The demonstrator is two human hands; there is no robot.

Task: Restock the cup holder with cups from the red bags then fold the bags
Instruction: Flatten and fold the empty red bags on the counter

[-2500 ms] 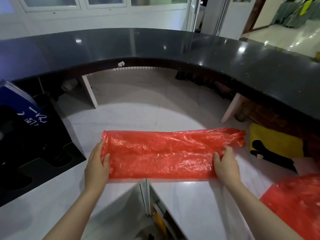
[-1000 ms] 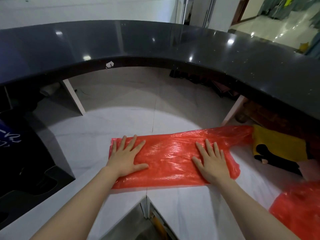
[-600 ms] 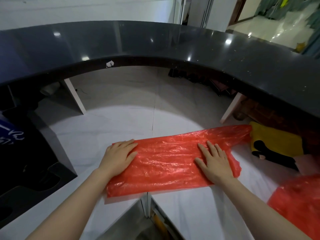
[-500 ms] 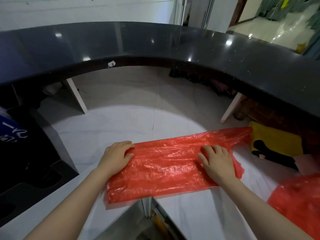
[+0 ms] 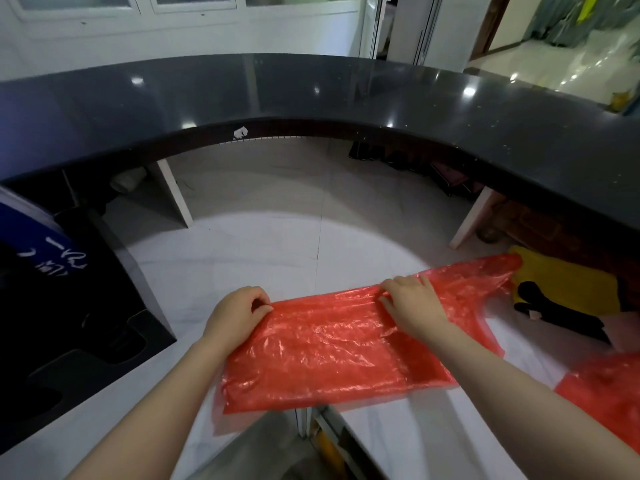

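A flattened red plastic bag [image 5: 332,351] lies across the near edge of the white curved counter [image 5: 270,251], its handles trailing toward the right. My left hand [image 5: 235,317] pinches the bag's far left corner with curled fingers. My right hand [image 5: 414,306] grips the bag's far edge near the middle, fingers curled into the plastic. The near edge of the bag overhangs the counter's front. A second red bag [image 5: 609,396] lies crumpled at the lower right. No cups or cup holder are recognisable in view.
A dark raised countertop [image 5: 311,95] arcs over the back of the white counter. A black tray-like unit [image 5: 69,327] with a blue sign stands at the left. A yellow and black item [image 5: 568,292] lies at the right, beside the bag's handles.
Both hands went from pressing flat on the bag to curling round its far edge. The bag has slid toward me, so its near edge hangs over the counter front.
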